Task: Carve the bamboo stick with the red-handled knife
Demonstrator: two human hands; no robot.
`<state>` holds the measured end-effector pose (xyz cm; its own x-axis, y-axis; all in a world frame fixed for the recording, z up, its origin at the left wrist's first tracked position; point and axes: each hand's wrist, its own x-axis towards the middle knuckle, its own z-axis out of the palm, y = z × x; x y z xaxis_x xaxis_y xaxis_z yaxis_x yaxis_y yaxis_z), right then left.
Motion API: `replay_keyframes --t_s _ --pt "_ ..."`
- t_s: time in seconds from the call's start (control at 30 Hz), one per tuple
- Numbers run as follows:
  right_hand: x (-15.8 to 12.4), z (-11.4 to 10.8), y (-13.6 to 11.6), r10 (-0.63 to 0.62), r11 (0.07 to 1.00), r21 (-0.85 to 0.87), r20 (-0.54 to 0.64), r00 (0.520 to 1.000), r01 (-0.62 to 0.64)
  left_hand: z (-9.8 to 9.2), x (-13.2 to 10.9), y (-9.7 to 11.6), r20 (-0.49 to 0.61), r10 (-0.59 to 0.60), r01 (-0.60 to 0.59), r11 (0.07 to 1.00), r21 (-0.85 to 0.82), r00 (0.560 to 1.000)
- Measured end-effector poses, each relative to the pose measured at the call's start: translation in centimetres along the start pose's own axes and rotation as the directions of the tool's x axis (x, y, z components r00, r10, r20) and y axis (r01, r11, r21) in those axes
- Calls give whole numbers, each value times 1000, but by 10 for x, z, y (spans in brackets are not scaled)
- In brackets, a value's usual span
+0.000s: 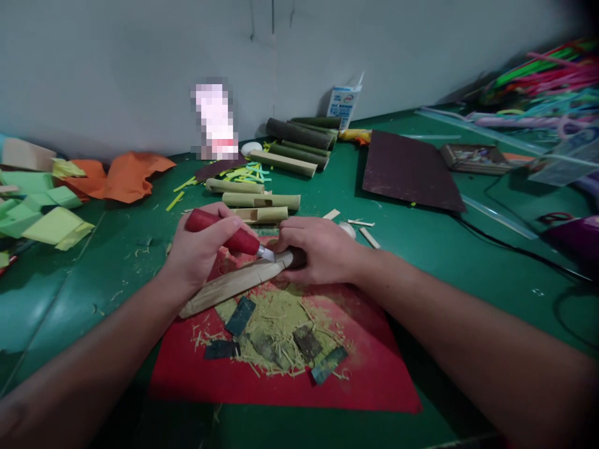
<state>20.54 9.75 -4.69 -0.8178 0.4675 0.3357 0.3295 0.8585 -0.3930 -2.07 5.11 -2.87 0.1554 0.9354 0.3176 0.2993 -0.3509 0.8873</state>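
My left hand (201, 246) is closed around the red handle of a carving knife (243, 239). The knife's short metal blade rests against a pale piece of bamboo (234, 284), near its far right end. My right hand (313, 249) grips that end, its fingers wrapped round the bamboo and partly hiding it. Slanting down to the left, the bamboo passes by my left wrist. Under it lies a red sheet (374, 380) strewn with bamboo shavings (281, 315) and several dark green chips (241, 315).
Cut bamboo pieces (262, 201) lie just beyond my hands, with green bamboo tubes (299, 134) behind. A dark brown board (407, 168) is to the right, near a drink carton (344, 107). Orange felt (135, 178) and green paper (42, 209) lie left on the green table (112, 255).
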Motion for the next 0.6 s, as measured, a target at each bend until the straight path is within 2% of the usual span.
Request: replay_keyframes --t_s 0.1,0.17,0.23,0.3,0.37,0.47,0.6 --pt "1 -1 -1 13 1000 6 16 1000 -13 4 0 4 -114 -177 156 972 -178 978" --pt "1 -2 -1 28 1000 12 28 999 -28 7 -3 14 -145 -168 154 983 -99 975" --pt "1 -2 -1 39 999 19 36 999 -40 7 -7 25 -128 -49 61 994 91 990" --pt "1 -3 -1 45 999 23 39 998 -46 4 -9 34 52 75 -84 975 207 996" --pt "2 -3 -1 51 998 25 39 998 -52 -2 -10 40 207 122 -169 958 231 971" --pt "2 -4 -2 59 998 28 44 997 -61 -8 -9 40 285 117 -192 949 250 951" --pt "3 -6 -3 75 997 29 52 996 -77 -10 -8 36 327 128 -213 947 240 936"
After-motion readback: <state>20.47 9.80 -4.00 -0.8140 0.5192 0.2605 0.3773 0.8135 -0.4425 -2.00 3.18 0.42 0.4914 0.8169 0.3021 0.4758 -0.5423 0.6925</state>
